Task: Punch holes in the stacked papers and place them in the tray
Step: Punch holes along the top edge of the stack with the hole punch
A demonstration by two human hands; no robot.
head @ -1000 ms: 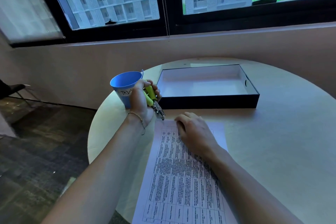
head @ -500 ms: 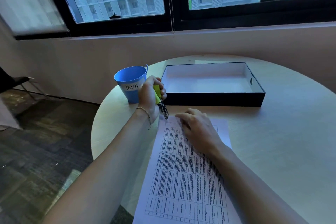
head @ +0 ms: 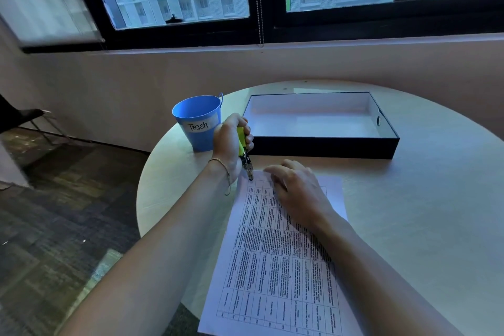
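Observation:
Printed papers (head: 275, 262) with a table of text lie stacked on the round table, running from the near edge toward the tray. My left hand (head: 230, 144) grips a yellow-handled hole punch (head: 245, 154), its metal jaws down at the papers' far left corner. My right hand (head: 298, 194) lies flat, palm down, on the top part of the sheets, fingers spread. A black tray (head: 324, 147) with a white inside stands beyond the papers; nothing is in it.
A blue bucket (head: 197, 121) labelled "Trash" stands on the round pale table (head: 425, 199) left of the tray, just behind my left hand. The table's left edge drops to dark floor. A wall and window are behind.
My left hand has brought the hole punch down from beside the bucket until its jaws meet the papers' far left corner. My right hand stays flat on the sheets.

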